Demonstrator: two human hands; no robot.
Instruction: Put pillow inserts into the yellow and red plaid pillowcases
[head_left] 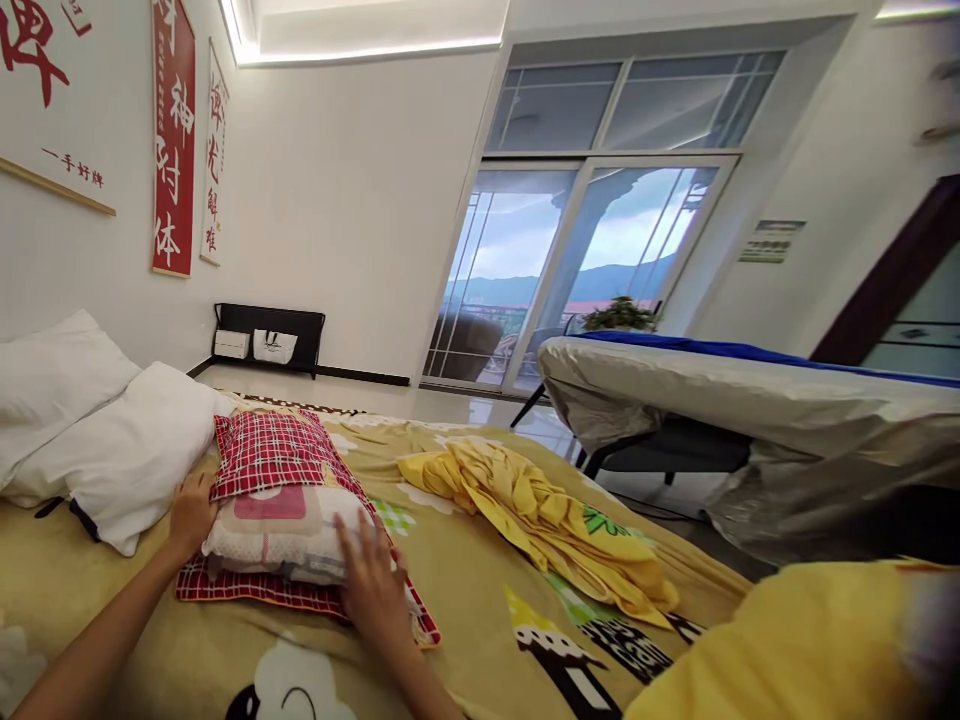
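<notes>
A small pillow [281, 530] lies on the bed, half out of a red plaid pillowcase [262, 450]. My left hand [191, 512] rests against the pillow's left side, fingers curled at the edge of the plaid cloth. My right hand [373, 580] lies flat on the pillow's near right corner, fingers stretched out and slightly blurred. Under it all is a tan cartoon-print bedsheet [465, 590].
Two white pillows [97, 440] lie at the left. A crumpled yellow cloth [540, 510] lies to the right of the pillow. A covered table with a blue top [750, 400] stands beside the bed. Yellow fabric [787, 650] fills the near right corner. Glass doors at the back.
</notes>
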